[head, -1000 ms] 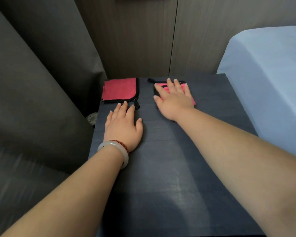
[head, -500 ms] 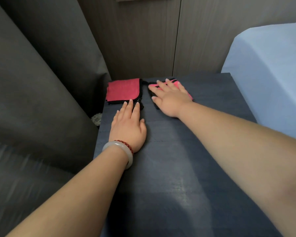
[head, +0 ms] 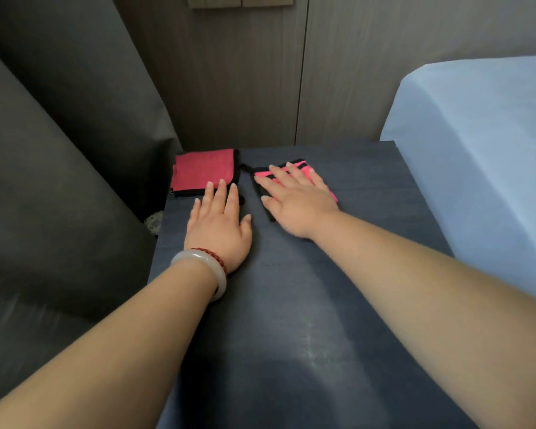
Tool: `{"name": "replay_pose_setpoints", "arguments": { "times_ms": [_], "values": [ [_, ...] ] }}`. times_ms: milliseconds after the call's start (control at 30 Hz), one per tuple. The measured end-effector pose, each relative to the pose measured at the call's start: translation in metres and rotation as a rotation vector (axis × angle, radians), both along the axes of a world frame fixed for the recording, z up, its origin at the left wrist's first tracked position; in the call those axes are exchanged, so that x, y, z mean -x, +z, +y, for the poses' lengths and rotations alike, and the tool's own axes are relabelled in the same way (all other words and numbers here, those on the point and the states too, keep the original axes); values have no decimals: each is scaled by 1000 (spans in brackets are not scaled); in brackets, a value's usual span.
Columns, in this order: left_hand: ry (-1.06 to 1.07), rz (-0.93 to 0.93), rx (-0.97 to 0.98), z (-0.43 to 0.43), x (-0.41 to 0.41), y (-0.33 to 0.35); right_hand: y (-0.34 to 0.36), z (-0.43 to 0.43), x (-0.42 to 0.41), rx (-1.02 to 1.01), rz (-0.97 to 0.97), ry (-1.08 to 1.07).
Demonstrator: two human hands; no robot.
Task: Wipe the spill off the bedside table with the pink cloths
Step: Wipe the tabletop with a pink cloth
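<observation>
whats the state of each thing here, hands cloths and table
left hand: flat, palm down on the table, fingertips reaching the left cloth's near edge
right hand: flat, fingers spread, pressing on the right cloth
left pink cloth: folded, lying flat at the table's far left corner
right pink cloth: mostly covered by the hand
bedside table: dark top, no spill that I can make out

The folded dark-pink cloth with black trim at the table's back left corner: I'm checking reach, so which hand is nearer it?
Left. The left hand has fingertips at the folded dark-pink cloth's near edge; the right hand lies flat on the other cloth.
</observation>
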State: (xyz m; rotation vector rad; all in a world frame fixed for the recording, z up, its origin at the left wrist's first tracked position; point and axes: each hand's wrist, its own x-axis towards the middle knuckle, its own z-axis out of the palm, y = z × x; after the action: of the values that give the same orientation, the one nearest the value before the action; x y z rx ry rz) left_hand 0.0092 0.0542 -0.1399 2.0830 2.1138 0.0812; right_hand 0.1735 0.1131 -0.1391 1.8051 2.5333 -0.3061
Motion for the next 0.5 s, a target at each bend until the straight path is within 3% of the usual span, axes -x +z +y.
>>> {"name": "replay_pose_setpoints", "arguments": {
  "times_ms": [133, 233, 300, 500],
  "values": [
    [19, 29, 14, -2, -6, -5, 3, 41, -102, 57, -76, -402],
    [19, 43, 3, -2, -8, -5, 5, 42, -111, 112, -86, -578],
    [17, 50, 4, -1, -7, -5, 5, 35, -79, 94, -71, -538],
    [-3, 14, -4, -3, -5, -5, -1, -12, 31, 1, 13, -60]
  ]
}}
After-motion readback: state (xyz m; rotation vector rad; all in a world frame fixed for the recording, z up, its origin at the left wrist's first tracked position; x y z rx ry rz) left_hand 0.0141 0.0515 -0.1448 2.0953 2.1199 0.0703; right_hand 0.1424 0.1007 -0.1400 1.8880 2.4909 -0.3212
